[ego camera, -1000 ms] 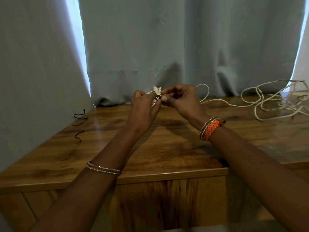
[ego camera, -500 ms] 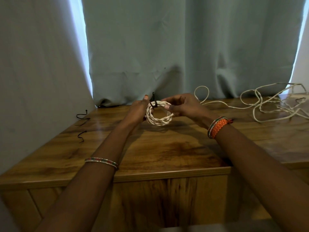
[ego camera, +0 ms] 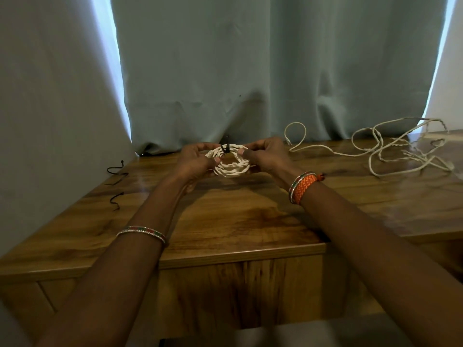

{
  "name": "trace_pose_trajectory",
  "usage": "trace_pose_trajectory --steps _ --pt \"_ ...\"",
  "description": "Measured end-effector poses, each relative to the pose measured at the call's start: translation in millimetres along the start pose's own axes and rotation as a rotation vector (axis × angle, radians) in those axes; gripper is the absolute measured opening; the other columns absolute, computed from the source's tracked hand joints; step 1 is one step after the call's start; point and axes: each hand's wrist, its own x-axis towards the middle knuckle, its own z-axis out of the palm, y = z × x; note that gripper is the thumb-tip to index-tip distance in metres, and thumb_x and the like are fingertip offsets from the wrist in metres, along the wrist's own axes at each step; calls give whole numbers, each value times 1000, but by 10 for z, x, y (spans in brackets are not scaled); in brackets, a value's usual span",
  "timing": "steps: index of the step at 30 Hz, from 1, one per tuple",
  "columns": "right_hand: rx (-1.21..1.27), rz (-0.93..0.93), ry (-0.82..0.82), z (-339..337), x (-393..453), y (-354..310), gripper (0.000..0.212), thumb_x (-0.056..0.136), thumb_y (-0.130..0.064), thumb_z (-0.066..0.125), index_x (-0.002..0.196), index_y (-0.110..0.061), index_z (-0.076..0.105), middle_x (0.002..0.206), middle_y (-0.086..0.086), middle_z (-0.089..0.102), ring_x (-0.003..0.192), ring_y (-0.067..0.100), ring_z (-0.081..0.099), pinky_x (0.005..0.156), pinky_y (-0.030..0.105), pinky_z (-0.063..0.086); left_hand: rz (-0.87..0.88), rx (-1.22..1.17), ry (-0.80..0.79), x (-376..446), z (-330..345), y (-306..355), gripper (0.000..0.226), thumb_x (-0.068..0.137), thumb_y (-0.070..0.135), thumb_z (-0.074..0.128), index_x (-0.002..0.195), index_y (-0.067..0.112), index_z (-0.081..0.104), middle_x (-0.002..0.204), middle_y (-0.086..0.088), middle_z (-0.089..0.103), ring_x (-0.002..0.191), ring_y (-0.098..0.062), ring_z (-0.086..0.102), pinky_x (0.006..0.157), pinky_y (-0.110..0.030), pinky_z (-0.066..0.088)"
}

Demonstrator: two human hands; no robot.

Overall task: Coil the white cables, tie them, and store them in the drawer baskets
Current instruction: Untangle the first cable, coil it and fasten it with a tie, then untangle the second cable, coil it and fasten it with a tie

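Observation:
A coiled white cable point(ego camera: 231, 165) is held between both hands just above the wooden cabinet top point(ego camera: 250, 216), lying almost flat. A black tie point(ego camera: 226, 147) wraps the coil's far side, its two ends sticking up. My left hand point(ego camera: 194, 164) pinches the coil's left side between thumb and fingers. My right hand point(ego camera: 266, 156) pinches the right side the same way. A loose tangle of white cables point(ego camera: 390, 151) lies on the top at the far right. No drawer basket is in view.
Two or three spare black ties point(ego camera: 116, 171) lie at the left edge by the wall. A pale curtain point(ego camera: 250, 71) hangs right behind the cabinet. The cabinet's front edge point(ego camera: 238, 256) runs below my forearms.
The coil went from edge-on between my fingers to lying flat and facing up. Both hands dropped lower and spread to the coil's two sides.

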Motion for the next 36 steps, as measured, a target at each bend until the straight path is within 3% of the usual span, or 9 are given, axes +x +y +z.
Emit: trace_pose_trajectory --steps 4,7,11,14,16,21,25,31,36 --pt "-33 -63 89 117 -33 3 20 85 -10 67 101 1 67 84 11 68 69 20 66 55 28 59 -99 -239 55 -15 -10 27 22 91 -5 50 110 7 55 94 -9 63 75 -15 62 56 -23 56" --pt "-38 -126 187 222 -43 3 19 85 -13 68 99 -1 69 90 13 71 74 21 68 63 38 60 -242 -377 -63 -85 76 21 14 94 12 51 106 6 57 94 -10 65 83 -19 63 71 -30 57" --pt "-105 -171 228 398 -75 -39 19 82 -17 71 97 -5 72 86 7 73 78 21 70 71 42 59 -215 -351 37 -100 98 39 31 92 -8 43 120 1 52 93 -14 64 82 -23 64 64 -32 58" --pt "-128 -190 198 546 -145 -92 18 83 -16 70 98 -5 72 86 8 72 76 19 69 67 37 60 -235 -290 140 -187 -19 115 23 91 -12 40 100 4 54 84 -14 62 73 -23 63 62 -36 58" --pt "-49 -141 127 679 -187 -166 18 85 -13 68 100 -3 70 87 9 71 72 16 68 57 30 59 -199 -225 185 -280 -173 143 20 91 -10 43 89 6 56 84 -14 64 71 -22 64 63 -35 58" --pt "199 36 -91 1278 -245 -449 6 82 -12 71 85 -7 69 79 7 68 67 15 64 52 26 54 150 208 446 -635 -1047 244 30 88 21 63 112 4 62 101 -10 68 81 -11 62 68 -22 50" --pt "258 175 -260 1816 -321 -543 17 77 -8 75 90 1 67 72 9 66 53 14 61 45 23 53 341 529 768 -1029 -1787 274 40 92 32 55 123 9 57 119 -8 63 109 -16 58 94 -26 45" --pt "193 315 -595 2323 -501 -417 31 79 -1 71 107 8 60 83 13 66 60 18 66 47 26 56 462 499 568 -1389 -2091 119 29 99 12 40 124 10 55 122 2 56 103 12 53 89 0 37" --pt "-143 163 -592 2400 -499 -301 17 80 -17 74 77 -11 58 76 7 61 60 16 60 40 25 48 401 511 515 -1346 -2138 -87 32 101 12 32 125 19 52 131 1 52 122 -7 44 93 2 33"
